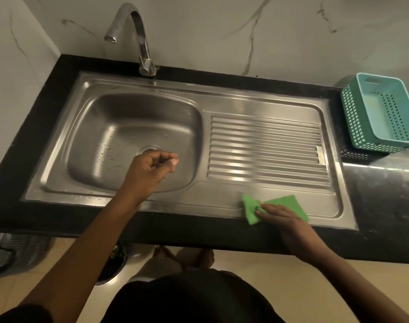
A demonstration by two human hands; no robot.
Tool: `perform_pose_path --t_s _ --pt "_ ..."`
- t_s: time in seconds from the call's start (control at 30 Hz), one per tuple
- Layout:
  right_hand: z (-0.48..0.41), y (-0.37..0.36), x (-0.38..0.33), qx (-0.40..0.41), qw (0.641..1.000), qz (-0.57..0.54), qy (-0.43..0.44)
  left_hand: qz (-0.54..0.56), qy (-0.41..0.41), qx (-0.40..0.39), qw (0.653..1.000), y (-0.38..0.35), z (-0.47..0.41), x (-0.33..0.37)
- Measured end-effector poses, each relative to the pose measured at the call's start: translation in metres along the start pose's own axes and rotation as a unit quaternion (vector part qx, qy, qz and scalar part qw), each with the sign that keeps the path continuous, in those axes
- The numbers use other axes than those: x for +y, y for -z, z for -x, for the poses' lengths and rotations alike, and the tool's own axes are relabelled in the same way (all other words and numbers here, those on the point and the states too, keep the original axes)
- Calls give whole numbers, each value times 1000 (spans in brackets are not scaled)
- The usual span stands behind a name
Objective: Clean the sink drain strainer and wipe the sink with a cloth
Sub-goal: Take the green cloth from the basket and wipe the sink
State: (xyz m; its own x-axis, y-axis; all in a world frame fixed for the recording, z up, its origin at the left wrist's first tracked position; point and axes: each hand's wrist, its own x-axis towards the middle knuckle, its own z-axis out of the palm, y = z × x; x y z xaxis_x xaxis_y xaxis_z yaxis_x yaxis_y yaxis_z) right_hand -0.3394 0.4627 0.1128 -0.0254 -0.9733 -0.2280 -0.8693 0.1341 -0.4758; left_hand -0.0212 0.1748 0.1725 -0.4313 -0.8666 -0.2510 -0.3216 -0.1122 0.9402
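Nearest the camera, two bare arms are reaching over the front edge of the dark worktop (59, 220). The right hand (283, 217) is lying flat, fingers stretched out and together, pressing down on one green cloth (278, 207) that is sitting on the sink's front rim, just below the ribbed draining board (266, 149). The cloth is folded and bunching up at its left end under the fingertips.

Moving further in, the left hand (150, 170) is hovering inside the single steel sink (101, 145) bowl, fingers curled in and pinched together; whether it is gripping anything I cannot tell. Just beyond its knuckles, one round drain strainer (150, 149) is sitting in the floor of the bowl, half hidden by the hand. Water droplets are scattering across the bowl's floor to the left of the drain.

Out on the right of the worktop, one teal plastic basket (352, 117) is standing, and nothing is showing inside it. At the back, one curved chrome tap (138, 36) is arching over the bowl against the marble wall (222, 31).
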Motion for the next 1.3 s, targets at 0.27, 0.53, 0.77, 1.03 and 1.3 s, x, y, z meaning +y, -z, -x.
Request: perform_pose_path --t_s 0.27,0.53,0.77,1.03,1.3 --pt "-14 -15 -34 16 999 -24 -17 41 33 52 997 19 12 -19" --pt "-129 -60 -176 -68 989 -1 129 68 47 94 992 60 19 -23" --pt "-218 -103 -289 -133 967 30 214 73 48 143 986 112 24 -24" --pt "-260 -121 -337 -159 954 44 251 79 53 174 980 163 23 -33" --pt "-189 -74 -198 -166 940 88 284 87 48 184 978 207 16 -47"
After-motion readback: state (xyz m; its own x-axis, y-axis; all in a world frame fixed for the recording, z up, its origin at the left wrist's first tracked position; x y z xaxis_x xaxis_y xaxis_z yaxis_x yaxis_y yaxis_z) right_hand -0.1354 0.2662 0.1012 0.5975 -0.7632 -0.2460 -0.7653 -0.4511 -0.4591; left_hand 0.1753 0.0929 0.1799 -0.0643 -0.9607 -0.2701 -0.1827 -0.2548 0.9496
